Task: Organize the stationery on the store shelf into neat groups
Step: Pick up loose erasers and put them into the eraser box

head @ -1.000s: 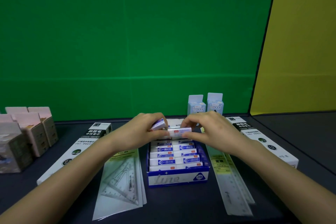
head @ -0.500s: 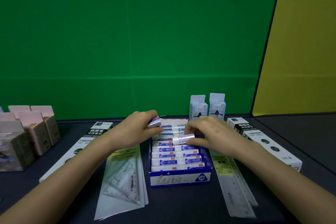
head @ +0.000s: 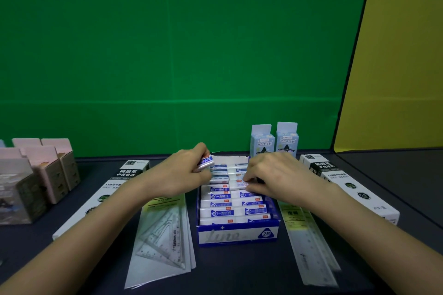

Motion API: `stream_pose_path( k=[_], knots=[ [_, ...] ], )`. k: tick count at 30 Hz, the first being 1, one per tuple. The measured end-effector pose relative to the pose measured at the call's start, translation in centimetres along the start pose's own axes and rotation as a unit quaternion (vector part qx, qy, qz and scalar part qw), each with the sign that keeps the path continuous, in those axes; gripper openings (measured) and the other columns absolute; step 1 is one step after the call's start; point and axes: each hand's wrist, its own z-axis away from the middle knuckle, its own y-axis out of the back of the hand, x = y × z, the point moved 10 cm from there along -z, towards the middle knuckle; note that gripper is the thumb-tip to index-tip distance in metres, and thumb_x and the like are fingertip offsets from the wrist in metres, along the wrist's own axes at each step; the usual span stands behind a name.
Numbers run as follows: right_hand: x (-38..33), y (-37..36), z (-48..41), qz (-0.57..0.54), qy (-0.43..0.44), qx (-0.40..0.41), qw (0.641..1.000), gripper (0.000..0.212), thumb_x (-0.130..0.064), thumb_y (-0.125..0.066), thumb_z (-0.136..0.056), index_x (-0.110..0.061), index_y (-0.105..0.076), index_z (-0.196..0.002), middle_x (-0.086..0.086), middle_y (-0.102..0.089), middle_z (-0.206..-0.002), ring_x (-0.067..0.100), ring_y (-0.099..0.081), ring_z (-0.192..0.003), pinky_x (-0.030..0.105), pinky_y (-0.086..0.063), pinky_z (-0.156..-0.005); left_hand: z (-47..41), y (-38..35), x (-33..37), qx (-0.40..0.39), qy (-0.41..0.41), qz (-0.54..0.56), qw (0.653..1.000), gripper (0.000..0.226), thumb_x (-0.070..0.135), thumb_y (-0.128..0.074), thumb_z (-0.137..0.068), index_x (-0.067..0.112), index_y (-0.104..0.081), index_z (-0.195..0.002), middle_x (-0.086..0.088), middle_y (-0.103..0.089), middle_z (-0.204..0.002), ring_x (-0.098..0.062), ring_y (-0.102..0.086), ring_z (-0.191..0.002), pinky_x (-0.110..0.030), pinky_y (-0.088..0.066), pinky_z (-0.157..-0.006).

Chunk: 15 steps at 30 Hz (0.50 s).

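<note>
Gripping one eraser (head: 206, 162) over the back-left corner of the box (head: 237, 235), the left hand (head: 182, 172) is curled round it; the right hand (head: 273, 177) pinches a second eraser (head: 238, 184) lying on the rows inside. Box sits on the shelf (head: 239, 270) between set squares (head: 163, 230) and rulers (head: 309, 242).

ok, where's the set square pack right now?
Head view, left of centre: the set square pack lies flat between the eraser box on its right and the long white refill box on its left.
</note>
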Motion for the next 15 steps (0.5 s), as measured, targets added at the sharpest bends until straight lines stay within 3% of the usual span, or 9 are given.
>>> stream_pose_path(
  k=[4, 9, 13, 15],
  knots=[
    [0.2, 0.1, 0.0, -0.015, -0.003, 0.005, 1.000, 0.032, -0.044, -0.050, -0.090, -0.023, -0.067, -0.108, -0.005, -0.064, -0.105, 0.015, -0.059, -0.098, 0.032, -0.050, -0.078, 0.2, -0.3, 0.2, -0.017, -0.002, 0.012, 1.000, 0.016, 0.026, -0.043, -0.090, 0.024, -0.033, -0.078, 0.006, -0.041, -0.068, -0.009, -0.033, -0.058, -0.024, -0.029, -0.055],
    [0.9, 1.0, 0.6, -0.062, -0.029, 0.038, 0.997, 0.036, -0.053, -0.046, -0.089, -0.030, -0.063, -0.112, -0.013, -0.061, -0.113, 0.009, -0.056, -0.102, 0.025, -0.040, -0.076, 0.3, -1.0, 0.0, -0.048, -0.020, 0.010, 0.999, 0.009, 0.021, -0.044, -0.093, 0.018, -0.037, -0.089, 0.006, -0.045, -0.073, -0.007, -0.036, -0.061, -0.024, -0.032, -0.060],
    [1.4, 1.7, 1.2, -0.083, -0.048, 0.064, 0.993, 0.032, -0.049, -0.047, -0.090, -0.032, -0.064, -0.109, -0.016, -0.060, -0.108, 0.006, -0.056, -0.098, 0.024, -0.035, -0.072, 0.3, -0.8, 0.2, -0.032, -0.039, 0.006, 0.999, 0.011, 0.027, -0.052, -0.090, 0.025, -0.042, -0.087, 0.010, -0.048, -0.073, -0.004, -0.039, -0.057, -0.019, -0.032, -0.056],
    [1.8, 1.8, 1.6, -0.093, -0.059, 0.072, 0.991, 0.029, -0.049, -0.048, -0.089, -0.033, -0.065, -0.106, -0.017, -0.061, -0.104, 0.006, -0.057, -0.096, 0.024, -0.039, -0.071, 0.1, -0.3, 0.4, -0.006, -0.052, -0.002, 0.999, 0.010, 0.029, -0.057, -0.087, 0.026, -0.048, -0.088, 0.009, -0.050, -0.080, -0.006, -0.043, -0.065, -0.020, -0.035, -0.061]
  ],
)
